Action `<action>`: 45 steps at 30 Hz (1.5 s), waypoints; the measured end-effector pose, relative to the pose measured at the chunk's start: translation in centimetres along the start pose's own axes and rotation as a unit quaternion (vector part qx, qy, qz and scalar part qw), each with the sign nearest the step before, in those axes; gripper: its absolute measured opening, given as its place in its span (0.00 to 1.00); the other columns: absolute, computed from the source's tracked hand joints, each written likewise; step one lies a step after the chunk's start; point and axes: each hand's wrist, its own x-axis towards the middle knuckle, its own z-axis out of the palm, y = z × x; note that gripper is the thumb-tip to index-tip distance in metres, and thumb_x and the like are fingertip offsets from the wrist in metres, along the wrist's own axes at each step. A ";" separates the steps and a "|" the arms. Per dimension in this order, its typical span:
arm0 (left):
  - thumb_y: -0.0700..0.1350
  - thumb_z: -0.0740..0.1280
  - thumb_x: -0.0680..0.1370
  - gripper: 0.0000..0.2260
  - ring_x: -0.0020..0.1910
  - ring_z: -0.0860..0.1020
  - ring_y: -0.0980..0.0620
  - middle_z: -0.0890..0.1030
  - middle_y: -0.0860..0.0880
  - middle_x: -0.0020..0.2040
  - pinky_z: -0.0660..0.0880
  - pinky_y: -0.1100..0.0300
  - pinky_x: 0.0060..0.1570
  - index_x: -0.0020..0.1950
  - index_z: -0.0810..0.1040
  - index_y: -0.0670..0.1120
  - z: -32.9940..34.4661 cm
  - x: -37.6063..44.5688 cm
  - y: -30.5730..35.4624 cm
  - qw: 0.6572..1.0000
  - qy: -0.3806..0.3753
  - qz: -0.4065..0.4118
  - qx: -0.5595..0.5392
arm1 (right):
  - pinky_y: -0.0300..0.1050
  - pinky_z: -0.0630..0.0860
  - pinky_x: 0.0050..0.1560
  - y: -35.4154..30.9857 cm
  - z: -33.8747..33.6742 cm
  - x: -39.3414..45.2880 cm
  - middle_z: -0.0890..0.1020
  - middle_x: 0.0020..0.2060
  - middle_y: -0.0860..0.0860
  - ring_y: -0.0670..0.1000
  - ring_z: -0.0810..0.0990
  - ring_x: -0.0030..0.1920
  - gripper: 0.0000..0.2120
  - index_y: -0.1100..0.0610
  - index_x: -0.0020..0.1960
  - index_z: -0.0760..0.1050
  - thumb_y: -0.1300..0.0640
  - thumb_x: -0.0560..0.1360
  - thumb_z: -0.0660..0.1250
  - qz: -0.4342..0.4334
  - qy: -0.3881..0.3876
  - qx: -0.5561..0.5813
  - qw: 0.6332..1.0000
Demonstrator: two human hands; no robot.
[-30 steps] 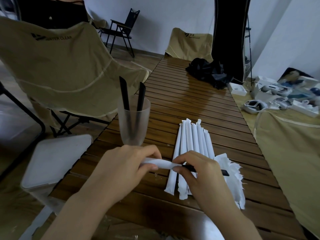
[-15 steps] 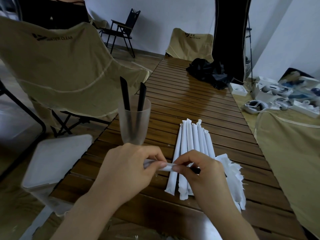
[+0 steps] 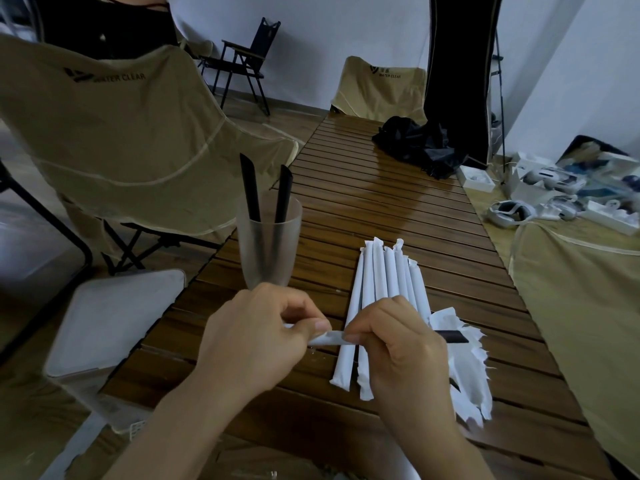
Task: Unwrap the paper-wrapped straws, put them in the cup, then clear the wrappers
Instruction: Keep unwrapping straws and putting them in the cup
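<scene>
A frosted cup stands on the slatted wooden table with two black straws upright in it. Right of the cup lies a row of several white paper-wrapped straws. Above their near ends my left hand pinches a white paper wrapper, and my right hand grips the black straw coming out of it. The straw's bare end sticks out to the right of my fingers. Torn wrappers lie in a heap under and right of my right hand.
A tan folding chair stands left of the table, with a white lidded bin near the table's left front corner. A black cloth bundle lies at the table's far end. White boxes and headsets sit at the right.
My hands have drawn closer together, so less white wrapper shows between them. The bare black end of the straw still sticks out to the right of my right hand.
</scene>
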 end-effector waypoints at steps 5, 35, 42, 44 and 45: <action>0.58 0.66 0.75 0.04 0.43 0.77 0.66 0.79 0.66 0.40 0.69 0.71 0.41 0.41 0.78 0.63 -0.2 -0.1 -0.1 0.999 0.013 -0.008 0.032 | 0.37 0.74 0.39 0.7 0.4 0.0 0.78 0.35 0.44 0.42 0.76 0.39 0.08 0.53 0.37 0.78 0.62 0.72 0.65 0.029 -0.049 0.035 0.998; 0.57 0.66 0.76 0.06 0.34 0.77 0.64 0.81 0.62 0.37 0.71 0.71 0.36 0.48 0.82 0.60 0.1 -0.7 1.5 0.987 0.047 0.122 0.095 | 0.29 0.70 0.36 -1.0 -0.6 0.9 0.79 0.30 0.47 0.42 0.76 0.38 0.16 0.50 0.32 0.76 0.69 0.71 0.69 0.301 -0.091 0.114 0.942; 0.54 0.69 0.74 0.04 0.27 0.73 0.64 0.79 0.61 0.30 0.65 0.74 0.30 0.43 0.83 0.57 0.9 -0.4 1.1 0.980 0.067 0.167 0.088 | 0.31 0.71 0.33 -0.6 -1.3 1.3 0.80 0.33 0.48 0.45 0.76 0.35 0.12 0.51 0.35 0.77 0.65 0.73 0.69 0.335 -0.141 0.120 0.924; 0.55 0.69 0.74 0.04 0.29 0.74 0.64 0.80 0.62 0.32 0.67 0.72 0.31 0.44 0.83 0.58 0.9 -0.4 0.9 0.984 0.066 0.145 0.078 | 0.31 0.73 0.40 -0.6 -1.8 1.6 0.81 0.35 0.46 0.44 0.77 0.38 0.11 0.49 0.37 0.77 0.62 0.73 0.70 0.285 -0.167 0.119 0.937; 0.56 0.69 0.74 0.04 0.29 0.75 0.64 0.80 0.62 0.33 0.68 0.72 0.32 0.45 0.83 0.59 0.8 -0.5 0.9 0.986 0.063 0.132 0.076 | 0.31 0.73 0.42 -0.6 -1.9 1.7 0.80 0.36 0.44 0.42 0.77 0.39 0.10 0.47 0.37 0.77 0.60 0.73 0.71 0.266 -0.177 0.119 0.940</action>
